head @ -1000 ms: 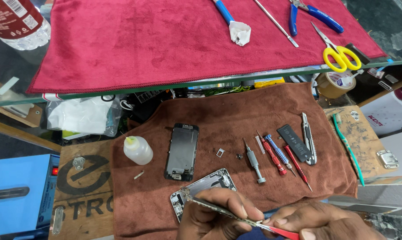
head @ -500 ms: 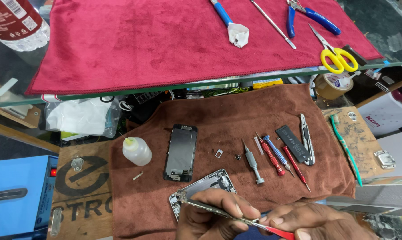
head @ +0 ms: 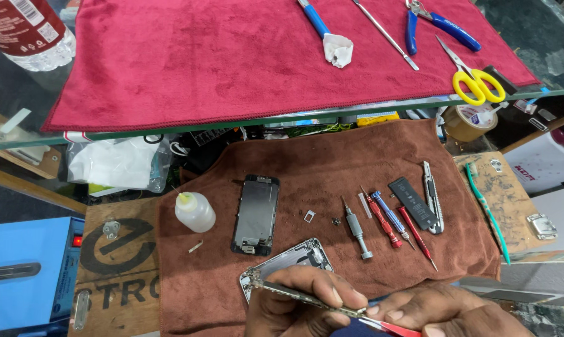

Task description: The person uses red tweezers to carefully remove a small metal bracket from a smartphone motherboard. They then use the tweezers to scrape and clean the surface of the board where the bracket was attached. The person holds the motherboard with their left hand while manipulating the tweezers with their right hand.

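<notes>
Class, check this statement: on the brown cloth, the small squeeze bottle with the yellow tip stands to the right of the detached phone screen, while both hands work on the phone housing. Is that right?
Not quite. The head view shows the squeeze bottle standing to the left of the detached phone screen, not the right. The rest holds: both lie on the brown cloth, and the left hand and right hand work on the phone housing.

I see an opened silver phone housing (head: pixel 294 261) lying flat near the front edge of the brown cloth, inner side up, tilted diagonally, its lower part hidden under my hand. A thin metal tool (head: pixel 313 302) with a red handle end lies almost level across my fingers, its fine tip touching the housing's lower left corner.
</notes>
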